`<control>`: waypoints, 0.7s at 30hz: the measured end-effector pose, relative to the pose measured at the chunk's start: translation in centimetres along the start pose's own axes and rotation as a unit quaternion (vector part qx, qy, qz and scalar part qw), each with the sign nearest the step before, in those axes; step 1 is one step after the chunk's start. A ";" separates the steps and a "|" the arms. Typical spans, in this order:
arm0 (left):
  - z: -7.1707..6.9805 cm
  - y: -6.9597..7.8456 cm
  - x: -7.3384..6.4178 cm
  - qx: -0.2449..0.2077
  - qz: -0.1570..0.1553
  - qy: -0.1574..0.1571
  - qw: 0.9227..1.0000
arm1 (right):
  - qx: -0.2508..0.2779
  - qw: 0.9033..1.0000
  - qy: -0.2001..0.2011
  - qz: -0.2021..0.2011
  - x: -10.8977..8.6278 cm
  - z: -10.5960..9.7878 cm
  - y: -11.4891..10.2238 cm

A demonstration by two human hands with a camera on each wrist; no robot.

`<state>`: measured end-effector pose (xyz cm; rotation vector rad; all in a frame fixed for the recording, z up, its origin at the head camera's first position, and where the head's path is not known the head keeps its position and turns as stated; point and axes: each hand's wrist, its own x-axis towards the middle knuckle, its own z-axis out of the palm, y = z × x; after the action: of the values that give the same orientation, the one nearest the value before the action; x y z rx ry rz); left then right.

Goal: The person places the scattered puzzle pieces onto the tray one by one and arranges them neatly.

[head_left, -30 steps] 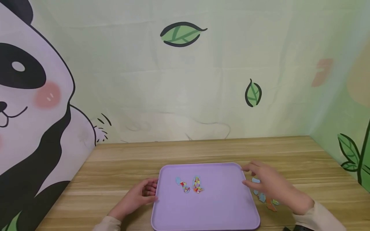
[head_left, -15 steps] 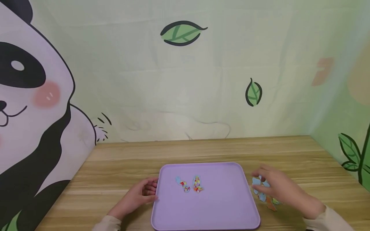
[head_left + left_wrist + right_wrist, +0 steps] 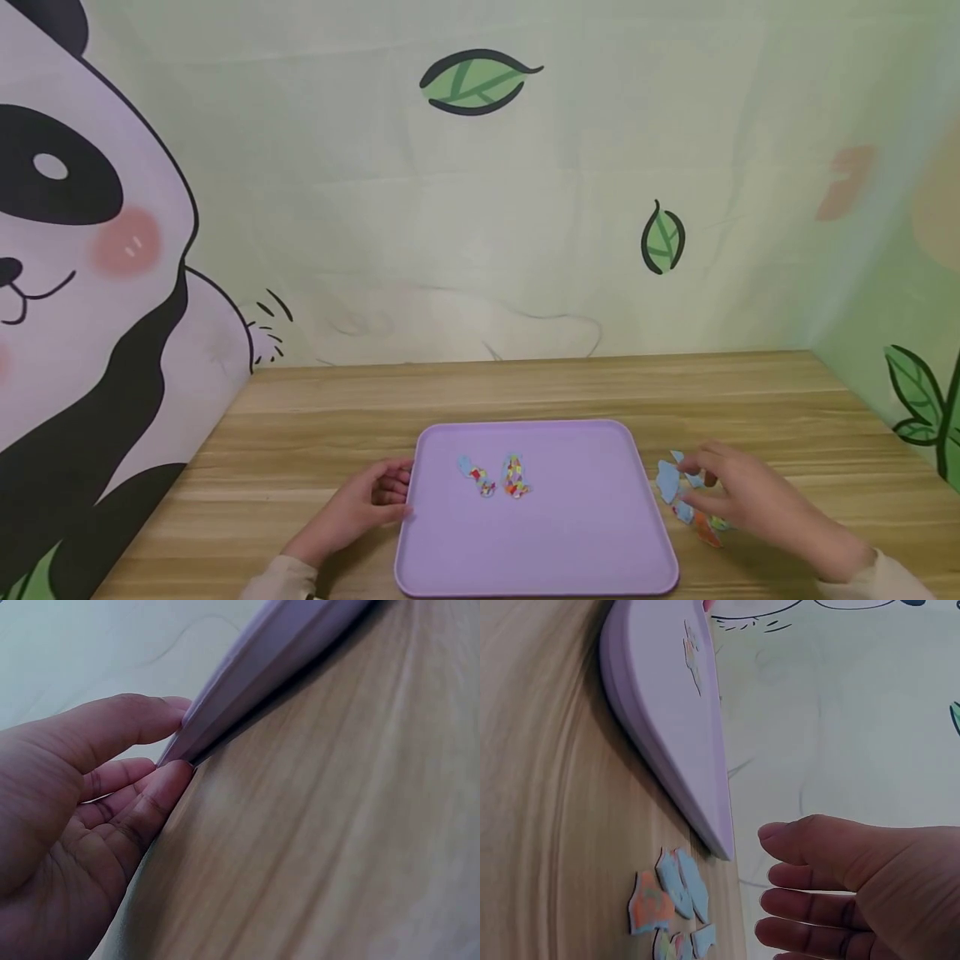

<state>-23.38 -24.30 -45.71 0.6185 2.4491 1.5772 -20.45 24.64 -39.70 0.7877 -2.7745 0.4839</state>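
My left hand (image 3: 363,512) is at the left rim of the lilac tray (image 3: 525,550), thumb and curled fingers touching its edge. In the left wrist view, the digits of this hand (image 3: 97,795) pinch the tray's rim (image 3: 247,682) near its lower edge. My right hand (image 3: 757,504) hovers over several puzzle pieces (image 3: 668,482) right of the tray and partly hides them. Nothing shows between its fingers. Light blue and orange puzzle pieces (image 3: 651,904) appear in the right wrist view, below and left of the loosely bent right hand (image 3: 847,885).
Two small multicoloured patterned pieces, a left one (image 3: 486,485) and a right one (image 3: 515,479), lie toward the tray's back left. The wooden table (image 3: 337,408) meets a pale backdrop (image 3: 360,208) printed with a panda and leaves.
My right hand has moved right, away from the tray's right rim, to above the loose puzzle pieces, exposing more of the blue ones. My left hand stays at the tray's left edge.
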 end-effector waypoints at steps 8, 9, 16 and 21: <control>-0.1 0.2 0.0 -0.002 -0.006 -0.001 1.000 | -0.003 1.000 -0.001 -0.018 -0.8 0.3 1.2; -0.1 0.2 0.0 -0.003 -0.007 -0.001 1.000 | -0.007 1.000 -0.001 -0.019 -0.9 0.4 1.3; -0.1 0.3 0.0 0.000 -0.012 0.000 1.000 | -0.017 1.000 -0.023 0.003 -1.5 0.5 1.9; -0.1 0.3 0.0 0.002 -0.017 0.000 1.000 | -0.014 0.999 -0.030 0.013 -1.8 0.7 2.3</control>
<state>-23.33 -24.30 -45.33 0.5749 2.4496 1.5615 -20.28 27.03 -41.39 0.7741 -2.8437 0.4309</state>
